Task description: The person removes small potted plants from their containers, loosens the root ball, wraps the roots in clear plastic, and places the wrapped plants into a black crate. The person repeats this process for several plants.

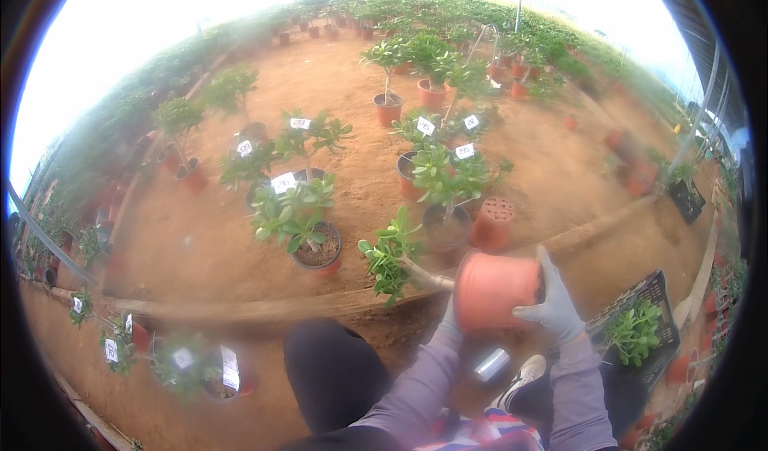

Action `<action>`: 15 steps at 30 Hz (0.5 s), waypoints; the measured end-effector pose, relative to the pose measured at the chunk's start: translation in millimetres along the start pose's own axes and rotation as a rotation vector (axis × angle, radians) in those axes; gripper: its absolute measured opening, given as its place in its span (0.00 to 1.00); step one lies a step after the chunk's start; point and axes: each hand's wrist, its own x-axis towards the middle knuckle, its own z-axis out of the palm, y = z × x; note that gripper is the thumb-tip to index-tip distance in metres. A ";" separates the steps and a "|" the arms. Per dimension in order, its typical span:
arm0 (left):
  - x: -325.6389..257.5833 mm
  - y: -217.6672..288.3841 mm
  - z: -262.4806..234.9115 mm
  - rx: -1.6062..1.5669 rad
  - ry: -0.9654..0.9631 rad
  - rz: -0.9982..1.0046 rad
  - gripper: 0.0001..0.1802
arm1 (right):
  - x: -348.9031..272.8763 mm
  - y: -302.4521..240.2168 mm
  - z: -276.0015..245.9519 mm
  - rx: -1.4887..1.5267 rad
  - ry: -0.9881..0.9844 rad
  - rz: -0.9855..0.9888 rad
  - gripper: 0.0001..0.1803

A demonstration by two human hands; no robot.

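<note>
A terracotta-coloured plastic plant pot [490, 289] lies tipped on its side in the air in front of me. From its rim a bare pale stem and the green leafy crown of a plant [390, 257] stick out to the left. My right hand [558, 301], in a light grey glove, is closed on the pot's base end, thumb on its near side. My left hand [450, 327] supports the rim end from below; the pot hides most of its fingers. Below the pot, a silvery cylinder [491, 365] lies on the ground by my shoe.
Several potted plants with white tags stand ahead, including one in a dark-rimmed pot [322, 251]. An upside-down pot [494, 221] sits just beyond my hands. At right is a black crate [658, 289] with a leafy plant. A low wooden edging [240, 313] crosses the sandy ground.
</note>
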 end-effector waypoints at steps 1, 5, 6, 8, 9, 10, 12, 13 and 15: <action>-0.9 1.6 1.7 0.000 0.004 0.007 0.25 | 3.0 0.9 -0.1 0.044 0.006 0.047 0.73; -4.2 10.3 12.8 0.007 -0.001 0.052 0.25 | 12.6 -7.2 -0.7 0.132 0.028 0.006 0.64; -5.5 14.1 16.1 0.018 -0.004 0.065 0.25 | 14.1 -11.5 -0.6 0.149 0.050 0.019 0.61; -6.9 22.8 25.0 0.127 -0.016 0.151 0.25 | 16.9 -20.7 -2.2 0.169 0.044 0.028 0.60; -7.1 29.6 28.7 0.340 -0.018 0.243 0.26 | 18.5 -25.0 -5.0 0.151 0.041 0.041 0.60; -6.9 34.4 33.3 0.259 -0.035 0.241 0.26 | 19.7 -28.1 -10.0 0.218 0.059 0.040 0.60; -5.5 46.5 37.3 -0.303 -0.014 0.003 0.27 | 23.2 -31.3 -28.4 0.303 0.093 0.054 0.59; -6.8 52.1 35.5 -0.249 0.015 -0.007 0.30 | 27.6 -30.0 -39.7 0.257 0.054 0.040 0.59; -5.1 56.8 29.2 -0.144 0.003 0.044 0.31 | 34.5 -24.0 -70.5 0.166 0.024 0.067 0.61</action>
